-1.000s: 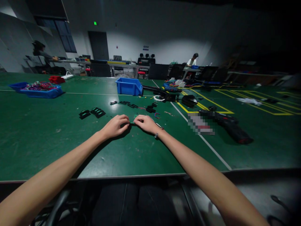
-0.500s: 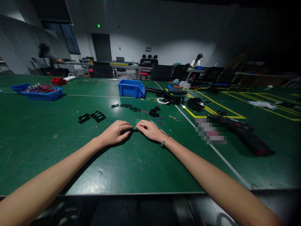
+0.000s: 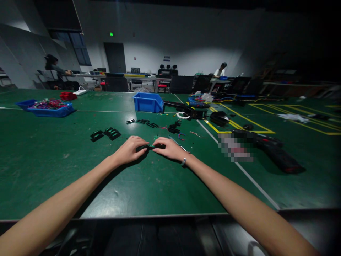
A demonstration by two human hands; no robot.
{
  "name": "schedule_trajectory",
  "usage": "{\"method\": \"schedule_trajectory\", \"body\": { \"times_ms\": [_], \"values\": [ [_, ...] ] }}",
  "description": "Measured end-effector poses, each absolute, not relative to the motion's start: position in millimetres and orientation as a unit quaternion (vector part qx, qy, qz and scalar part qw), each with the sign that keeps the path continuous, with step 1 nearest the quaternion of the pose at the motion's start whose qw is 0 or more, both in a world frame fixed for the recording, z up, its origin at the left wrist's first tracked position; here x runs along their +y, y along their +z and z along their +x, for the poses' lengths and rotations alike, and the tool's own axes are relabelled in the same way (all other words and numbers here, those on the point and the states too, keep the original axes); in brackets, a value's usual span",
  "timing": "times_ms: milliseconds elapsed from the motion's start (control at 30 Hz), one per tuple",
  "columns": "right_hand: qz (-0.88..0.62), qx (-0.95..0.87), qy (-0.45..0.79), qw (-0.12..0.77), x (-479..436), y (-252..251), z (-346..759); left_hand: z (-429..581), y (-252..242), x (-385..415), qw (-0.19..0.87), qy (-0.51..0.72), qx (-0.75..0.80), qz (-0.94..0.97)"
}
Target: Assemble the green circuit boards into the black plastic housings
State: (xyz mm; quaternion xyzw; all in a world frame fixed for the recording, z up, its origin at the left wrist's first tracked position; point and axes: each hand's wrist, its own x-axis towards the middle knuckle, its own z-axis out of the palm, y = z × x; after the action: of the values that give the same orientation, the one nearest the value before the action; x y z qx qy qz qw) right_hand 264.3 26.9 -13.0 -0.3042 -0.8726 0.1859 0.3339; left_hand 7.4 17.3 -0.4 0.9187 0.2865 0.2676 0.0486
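Note:
Between my fingertips, low over the table, is a small black part with a green circuit board (image 3: pixel 151 146). My left hand (image 3: pixel 131 149) pinches its left end, fingers closed. On the other side my right hand (image 3: pixel 169 148) is closed on the same part, and its fingers hide much of it. Tiny green boards (image 3: pixel 156 137) lie just beyond the fingertips. A thin pen-like tool (image 3: pixel 184 149) rests beside my right wrist. Left of my hands sit several black housings with green boards (image 3: pixel 112 133).
A blue bin (image 3: pixel 147 103) stands ahead. Black frames (image 3: pixel 152 125) and short coloured wires (image 3: pixel 181 136) lie before it. At far left is a blue tray of coiled wires (image 3: pixel 52 108); on the right, a black power tool (image 3: pixel 274 149). Two people sit at far tables.
The view has shifted slightly. My hands stay together in nearly the same place, and more of the black part with its green board shows between the fingers.

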Motion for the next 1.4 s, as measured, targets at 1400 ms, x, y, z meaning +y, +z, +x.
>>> {"method": "schedule_trajectory", "body": {
  "times_ms": [1400],
  "values": [
    [-0.294,-0.870,0.210,0.336,8.9,-6.1,253.5,8.3,3.0,17.7,0.051,0.275,0.252,0.926]
  ]
}}
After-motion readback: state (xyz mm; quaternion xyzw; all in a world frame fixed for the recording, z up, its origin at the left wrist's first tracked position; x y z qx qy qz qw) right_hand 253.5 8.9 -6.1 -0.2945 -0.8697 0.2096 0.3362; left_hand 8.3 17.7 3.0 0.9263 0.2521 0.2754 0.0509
